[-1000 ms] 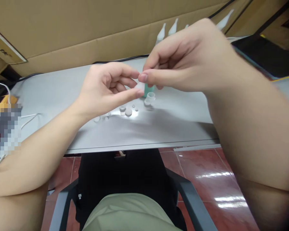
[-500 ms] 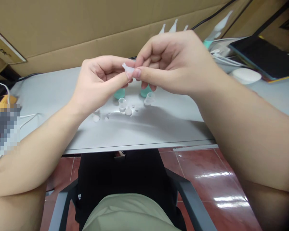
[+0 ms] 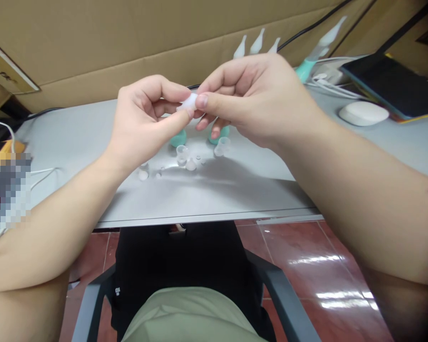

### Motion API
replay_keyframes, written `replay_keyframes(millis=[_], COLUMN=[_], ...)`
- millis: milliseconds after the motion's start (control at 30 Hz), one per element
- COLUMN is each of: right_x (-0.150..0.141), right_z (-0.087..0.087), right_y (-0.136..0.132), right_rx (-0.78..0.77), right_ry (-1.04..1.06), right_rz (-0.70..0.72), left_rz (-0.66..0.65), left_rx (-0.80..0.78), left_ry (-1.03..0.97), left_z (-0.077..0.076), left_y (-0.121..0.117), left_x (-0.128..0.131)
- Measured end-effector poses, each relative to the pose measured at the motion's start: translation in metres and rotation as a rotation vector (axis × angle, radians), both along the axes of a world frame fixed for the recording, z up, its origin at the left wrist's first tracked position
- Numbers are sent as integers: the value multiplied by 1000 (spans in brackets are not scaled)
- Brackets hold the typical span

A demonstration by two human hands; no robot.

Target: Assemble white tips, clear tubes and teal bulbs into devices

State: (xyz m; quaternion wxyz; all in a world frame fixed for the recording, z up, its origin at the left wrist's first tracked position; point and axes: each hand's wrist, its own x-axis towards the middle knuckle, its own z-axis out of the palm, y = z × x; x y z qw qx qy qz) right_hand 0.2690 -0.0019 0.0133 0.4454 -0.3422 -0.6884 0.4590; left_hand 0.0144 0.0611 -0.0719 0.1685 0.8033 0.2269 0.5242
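Two hands are meeting above the grey table (image 3: 235,190), both pinching one small translucent white piece (image 3: 189,101) between them. The left hand (image 3: 146,118) is gripping it with thumb and curled forefinger from the left, while the right hand (image 3: 257,97) is closing its thumb and forefinger on it from the right, so the fingertips of both are nearly touching around it. Beneath the hands, on the table, two teal bulbs (image 3: 179,138) are standing partly hidden by the fingers, and just in front of them several clear plastic caps (image 3: 181,153) and tiny round bits are lying scattered. Farther back, white pointed nozzles (image 3: 257,43) are rising against a cardboard wall (image 3: 128,42). Off to the right a white oval object (image 3: 363,113) and a dark tablet (image 3: 395,83) are resting on the table, well apart from the hands.
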Motion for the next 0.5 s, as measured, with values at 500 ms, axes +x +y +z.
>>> replay_keyframes(millis=[500], right_x=[-4], right_z=[-5], right_y=[2], right_rx=[-79], right_ry=[158], right_rz=[80], left_rz=[97], left_rx=[-74], left_ry=[-55], left_z=[29], left_y=[-41], left_x=[7])
